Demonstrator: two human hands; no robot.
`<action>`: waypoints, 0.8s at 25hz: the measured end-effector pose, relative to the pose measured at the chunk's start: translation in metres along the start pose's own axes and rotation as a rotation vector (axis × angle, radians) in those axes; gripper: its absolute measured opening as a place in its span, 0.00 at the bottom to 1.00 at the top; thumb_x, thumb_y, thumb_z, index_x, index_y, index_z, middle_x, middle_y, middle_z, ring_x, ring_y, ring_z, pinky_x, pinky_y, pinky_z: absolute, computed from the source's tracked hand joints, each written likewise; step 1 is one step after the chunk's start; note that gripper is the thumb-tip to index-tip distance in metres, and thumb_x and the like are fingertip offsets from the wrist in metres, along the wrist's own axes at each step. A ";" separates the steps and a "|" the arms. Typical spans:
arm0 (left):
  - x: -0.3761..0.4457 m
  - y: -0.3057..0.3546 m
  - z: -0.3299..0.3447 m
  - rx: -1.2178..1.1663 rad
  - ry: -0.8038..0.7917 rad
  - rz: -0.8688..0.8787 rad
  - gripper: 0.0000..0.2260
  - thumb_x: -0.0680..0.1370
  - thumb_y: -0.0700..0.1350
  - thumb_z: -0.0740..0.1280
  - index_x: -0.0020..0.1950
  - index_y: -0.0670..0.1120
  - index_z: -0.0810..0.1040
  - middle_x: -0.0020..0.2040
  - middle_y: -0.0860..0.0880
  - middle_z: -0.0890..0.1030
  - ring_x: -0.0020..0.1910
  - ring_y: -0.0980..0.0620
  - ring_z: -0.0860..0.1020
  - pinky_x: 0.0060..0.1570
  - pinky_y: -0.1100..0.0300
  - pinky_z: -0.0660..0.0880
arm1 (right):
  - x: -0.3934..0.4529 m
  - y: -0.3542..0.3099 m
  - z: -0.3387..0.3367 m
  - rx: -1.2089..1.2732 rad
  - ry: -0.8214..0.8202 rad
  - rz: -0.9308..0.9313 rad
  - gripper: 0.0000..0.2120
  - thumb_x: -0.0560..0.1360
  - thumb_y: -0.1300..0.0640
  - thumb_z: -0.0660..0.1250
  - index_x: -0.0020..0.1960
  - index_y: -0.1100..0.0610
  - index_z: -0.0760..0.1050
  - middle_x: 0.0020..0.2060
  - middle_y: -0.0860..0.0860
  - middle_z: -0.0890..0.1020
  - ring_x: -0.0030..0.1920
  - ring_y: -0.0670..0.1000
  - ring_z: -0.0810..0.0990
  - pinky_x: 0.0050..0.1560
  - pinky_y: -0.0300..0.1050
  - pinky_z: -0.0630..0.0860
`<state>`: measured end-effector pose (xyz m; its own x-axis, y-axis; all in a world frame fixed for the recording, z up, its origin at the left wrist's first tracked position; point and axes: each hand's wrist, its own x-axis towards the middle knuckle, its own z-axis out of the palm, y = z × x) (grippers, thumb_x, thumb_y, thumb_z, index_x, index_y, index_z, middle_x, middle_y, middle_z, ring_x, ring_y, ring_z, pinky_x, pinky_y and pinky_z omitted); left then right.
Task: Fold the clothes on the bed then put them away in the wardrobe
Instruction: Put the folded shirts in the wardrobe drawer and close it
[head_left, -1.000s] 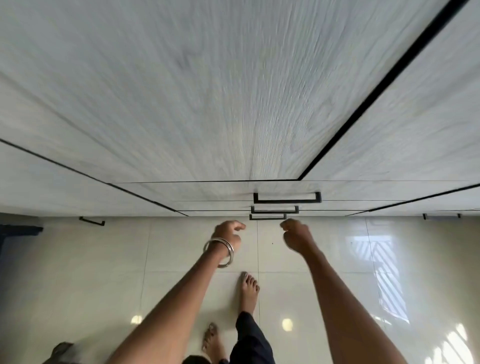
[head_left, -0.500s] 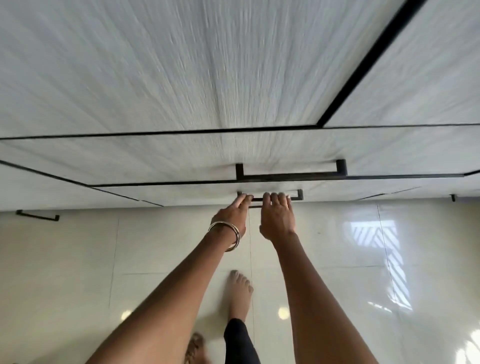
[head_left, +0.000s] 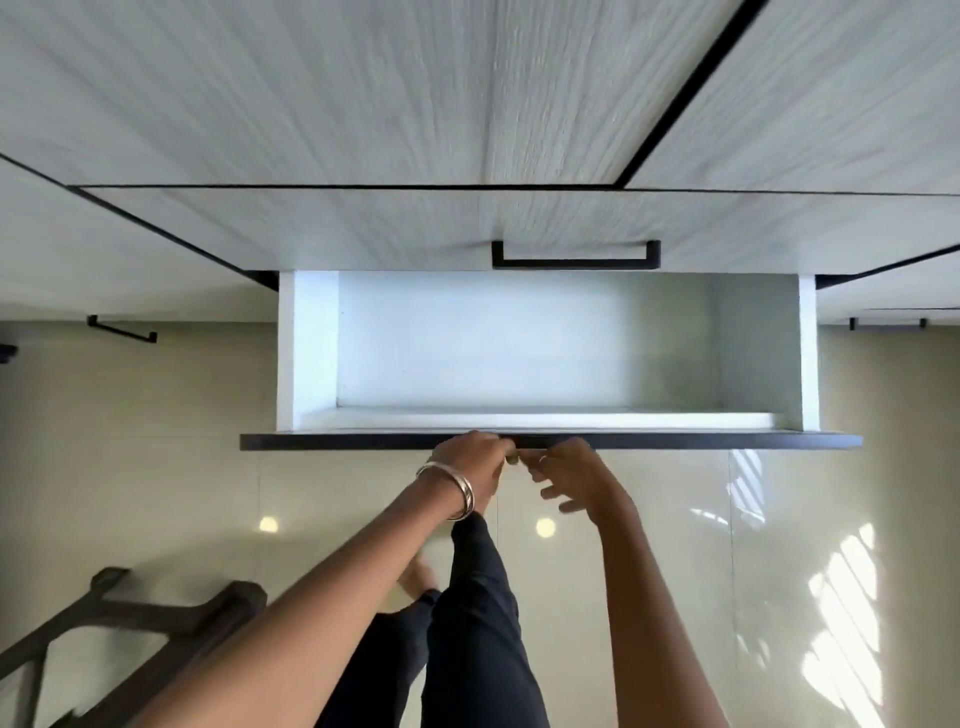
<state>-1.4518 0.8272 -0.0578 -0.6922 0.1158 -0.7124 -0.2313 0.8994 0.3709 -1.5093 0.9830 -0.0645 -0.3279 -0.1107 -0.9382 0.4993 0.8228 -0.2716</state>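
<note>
1. Standing to the far left, a dark wooden frame (head_left: 130, 623) lies on the tiled floor (head_left: 779, 519) near the person's legs. Risk: a backward step could catch it and cause a trip.
2. Left hand (head_left: 467, 460), wearing a metal bangle (head_left: 452, 491), has its fingers curled at the dark front edge of the wardrobe drawer (head_left: 550, 441). The handle beneath is hidden, so whether the grip closes on the handle or on the edge cannot be told.
3. Right hand (head_left: 571, 478) sits just beside the left, fingers loosely bent and partly spread, holding nothing firm. Risk: with both hands near the centre, an uneven tug could skew the drawer on its runners.
4. Drawer interior (head_left: 519, 338) shows bare and white. Clothes are not in view, so neither their location nor their folded state can be confirmed.
5. Upper drawer handle (head_left: 575, 255) projects above the open drawer. Risk: knuckles or head may strike it when loading.
</note>
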 end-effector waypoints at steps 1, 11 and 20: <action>-0.014 -0.002 0.004 0.020 0.098 0.007 0.17 0.78 0.40 0.60 0.67 0.52 0.72 0.62 0.49 0.74 0.61 0.47 0.73 0.58 0.52 0.72 | -0.008 0.003 0.005 0.145 0.071 0.057 0.16 0.76 0.47 0.67 0.54 0.60 0.79 0.48 0.57 0.83 0.44 0.57 0.81 0.48 0.51 0.81; -0.069 -0.056 0.027 0.145 -0.153 -0.229 0.23 0.78 0.35 0.61 0.70 0.54 0.70 0.66 0.49 0.73 0.65 0.46 0.71 0.64 0.49 0.68 | -0.052 0.027 0.050 -0.201 0.342 0.066 0.08 0.75 0.63 0.64 0.52 0.65 0.76 0.46 0.61 0.81 0.52 0.64 0.78 0.47 0.47 0.74; -0.135 -0.085 -0.065 -0.893 0.304 -0.348 0.13 0.79 0.39 0.62 0.59 0.50 0.80 0.49 0.46 0.84 0.45 0.48 0.83 0.39 0.66 0.76 | -0.096 -0.117 0.054 0.345 0.107 -0.288 0.10 0.78 0.65 0.59 0.47 0.59 0.80 0.37 0.56 0.82 0.34 0.52 0.79 0.35 0.41 0.73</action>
<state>-1.3829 0.7074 0.0453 -0.6045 -0.3181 -0.7303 -0.7959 0.2030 0.5704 -1.4927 0.8672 0.0455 -0.5641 -0.2342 -0.7918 0.6080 0.5310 -0.5902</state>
